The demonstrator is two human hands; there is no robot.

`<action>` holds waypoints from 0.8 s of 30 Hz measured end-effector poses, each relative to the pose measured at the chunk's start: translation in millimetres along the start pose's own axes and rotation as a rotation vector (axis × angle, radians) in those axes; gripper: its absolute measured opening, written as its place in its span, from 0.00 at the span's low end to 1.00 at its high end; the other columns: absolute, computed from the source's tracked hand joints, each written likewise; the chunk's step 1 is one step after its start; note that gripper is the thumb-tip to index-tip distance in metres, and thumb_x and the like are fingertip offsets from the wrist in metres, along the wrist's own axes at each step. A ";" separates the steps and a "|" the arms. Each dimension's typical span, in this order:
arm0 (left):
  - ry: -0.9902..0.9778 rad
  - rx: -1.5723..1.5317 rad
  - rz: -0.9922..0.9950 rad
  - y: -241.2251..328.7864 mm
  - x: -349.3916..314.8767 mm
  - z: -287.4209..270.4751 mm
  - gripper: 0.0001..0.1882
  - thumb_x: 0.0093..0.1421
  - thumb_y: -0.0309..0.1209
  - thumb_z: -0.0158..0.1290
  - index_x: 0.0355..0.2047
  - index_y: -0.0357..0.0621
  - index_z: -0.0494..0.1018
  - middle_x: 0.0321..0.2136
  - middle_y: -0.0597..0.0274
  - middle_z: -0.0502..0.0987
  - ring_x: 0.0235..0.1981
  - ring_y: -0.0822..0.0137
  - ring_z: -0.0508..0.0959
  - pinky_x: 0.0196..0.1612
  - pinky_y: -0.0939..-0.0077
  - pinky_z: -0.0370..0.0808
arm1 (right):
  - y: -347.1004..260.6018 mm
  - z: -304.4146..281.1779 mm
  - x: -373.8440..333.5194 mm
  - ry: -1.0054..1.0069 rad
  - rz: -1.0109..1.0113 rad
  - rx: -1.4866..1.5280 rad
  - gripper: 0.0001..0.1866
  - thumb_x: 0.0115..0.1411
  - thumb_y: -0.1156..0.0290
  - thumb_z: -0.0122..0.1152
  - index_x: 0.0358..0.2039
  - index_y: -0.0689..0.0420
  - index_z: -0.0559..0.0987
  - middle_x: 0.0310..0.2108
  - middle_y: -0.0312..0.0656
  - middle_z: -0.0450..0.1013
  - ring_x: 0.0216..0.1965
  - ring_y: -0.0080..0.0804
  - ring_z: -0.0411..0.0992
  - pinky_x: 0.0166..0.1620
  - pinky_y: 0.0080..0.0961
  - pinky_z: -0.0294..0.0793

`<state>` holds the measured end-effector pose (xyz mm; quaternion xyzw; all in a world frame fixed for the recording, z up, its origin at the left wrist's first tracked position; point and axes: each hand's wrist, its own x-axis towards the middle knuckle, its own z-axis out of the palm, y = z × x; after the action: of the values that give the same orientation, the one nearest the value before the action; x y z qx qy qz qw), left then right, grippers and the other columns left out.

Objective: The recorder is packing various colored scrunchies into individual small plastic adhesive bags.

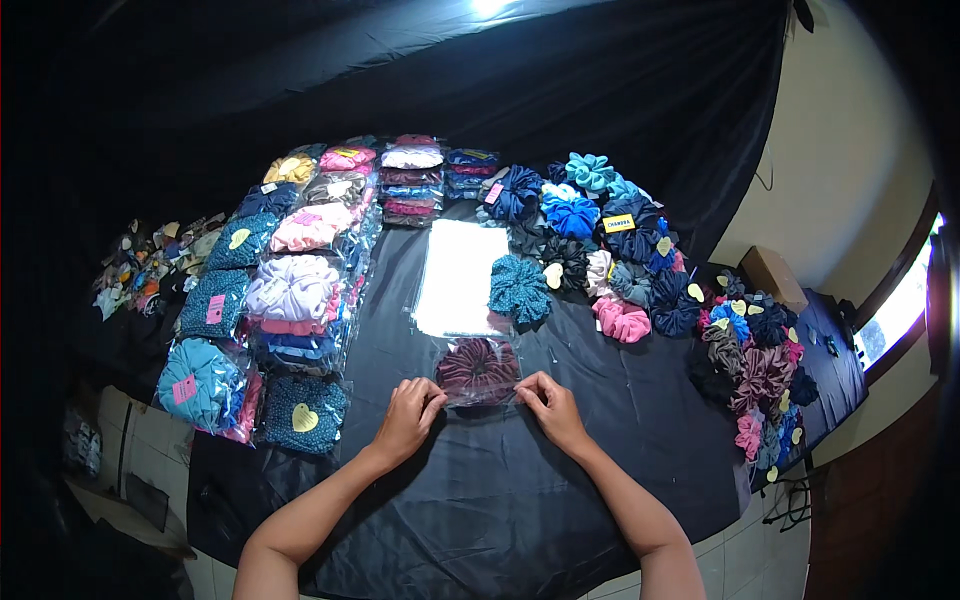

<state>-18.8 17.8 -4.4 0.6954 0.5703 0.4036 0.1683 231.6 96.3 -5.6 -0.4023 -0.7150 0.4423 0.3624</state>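
In the middle of the black-covered table lies a dark maroon scrunchie (477, 368) inside a clear plastic bag (470, 402). My left hand (408, 420) pinches the bag's near left corner between thumb and fingers. At the near right corner my right hand (552, 408) is closed in a similar pinch. Just beyond the bag is a pile of flat, shiny white-looking plastic sleeves (462, 280). A teal dotted scrunchie (520, 290) rests against the right side of that pile, loose and unwrapped.
Bagged scrunchies stand in stacked rows to the left, including a lilac one (293, 287) and a light blue one (198, 385). Loose scrunchies form a heap (610, 250) at the back right, another heap (760, 370) farther right. Fabric scraps (150, 265) lie far left; a cardboard box (773, 278) far right.
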 end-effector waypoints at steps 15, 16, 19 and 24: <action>-0.008 -0.170 -0.162 -0.6 3.5 -5.5 0.08 0.62 0.30 0.54 0.31 0.37 0.70 0.25 0.56 0.75 0.29 0.57 0.74 0.35 0.62 0.68 | -0.2 6.0 -1.8 0.153 0.060 0.123 0.08 0.59 0.77 0.61 0.37 0.61 0.70 0.24 0.37 0.74 0.27 0.20 0.72 0.32 0.20 0.69; 0.005 -0.203 -0.197 3.2 3.7 -5.7 0.09 0.62 0.30 0.54 0.33 0.37 0.68 0.24 0.55 0.75 0.27 0.57 0.75 0.34 0.62 0.69 | -0.2 6.2 -2.9 0.152 0.061 0.125 0.08 0.59 0.77 0.61 0.37 0.61 0.70 0.24 0.37 0.74 0.27 0.20 0.72 0.32 0.20 0.69; 0.039 -0.188 -0.255 2.9 4.2 -2.6 0.11 0.62 0.30 0.55 0.38 0.39 0.65 0.23 0.55 0.75 0.26 0.57 0.75 0.33 0.61 0.69 | 1.0 5.8 -2.6 0.164 0.020 0.077 0.06 0.59 0.78 0.59 0.36 0.60 0.71 0.22 0.35 0.73 0.27 0.21 0.72 0.32 0.20 0.69; 0.124 -0.147 -0.215 -1.5 0.3 5.8 0.14 0.63 0.29 0.54 0.43 0.41 0.61 0.23 0.57 0.73 0.26 0.56 0.74 0.35 0.61 0.68 | 4.7 5.8 -1.2 0.058 -0.020 -0.008 0.09 0.58 0.81 0.54 0.38 0.58 0.77 0.27 0.37 0.74 0.31 0.22 0.73 0.36 0.21 0.70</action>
<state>-15.3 19.8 -8.9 0.5900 0.6197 0.4659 0.2254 228.3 94.6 -12.2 -0.4091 -0.7099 0.4242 0.3856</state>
